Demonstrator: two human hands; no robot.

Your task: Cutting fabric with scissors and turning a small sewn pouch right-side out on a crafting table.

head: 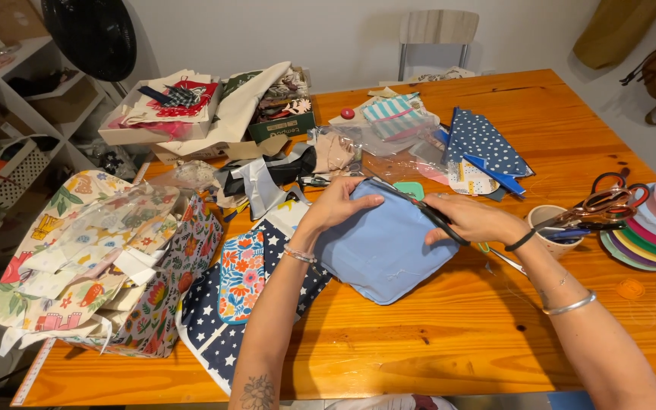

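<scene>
Two hands on the blue fabric piece (381,247): left hand (339,205) pinching its edge, right hand (468,219) gripping black scissors (427,212).

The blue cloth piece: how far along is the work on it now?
Done: the blue cloth piece already has a rounded shape. In hand: the left hand pins its top edge while the right hand works black scissors along it. Left: I cannot tell how much edge remains uncut.
</scene>
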